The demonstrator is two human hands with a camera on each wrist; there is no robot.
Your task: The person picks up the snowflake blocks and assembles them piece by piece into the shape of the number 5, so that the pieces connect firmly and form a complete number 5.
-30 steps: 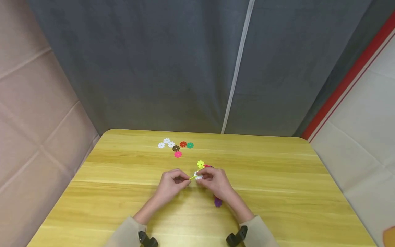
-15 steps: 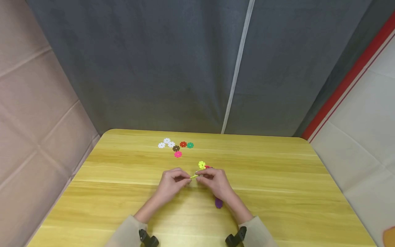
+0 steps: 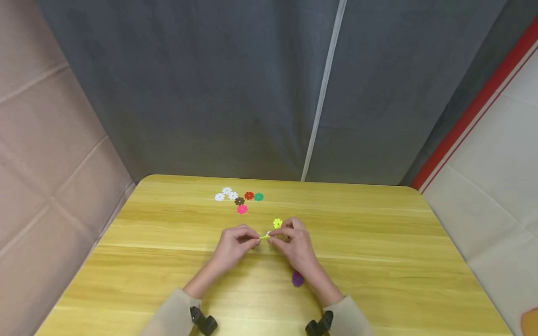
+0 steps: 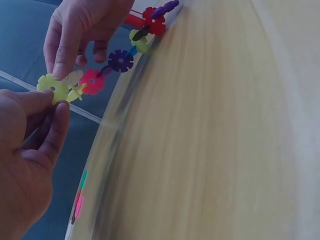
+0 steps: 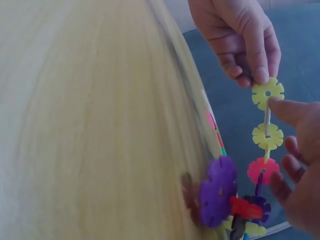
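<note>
Both hands meet above table (image 3: 378, 261), near its middle. L hand (image 3: 233, 243) pinches a yellow-green disc (image 4: 54, 86) at the end of a chain of snowflake discs (image 5: 260, 172); R hand (image 3: 294, 242) pinches the chain's next pieces, fingers curled round them. Chain's purple end (image 3: 297, 278) hangs below R wrist. Loose discs (image 3: 239, 199) lie well apart, toward far edge, before a grey curtain (image 3: 252, 84).

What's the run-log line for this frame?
left hand: pinches yellow snowflake disc | right hand: holds snowflake-disc chain | loose discs: far side of wooden table
</note>
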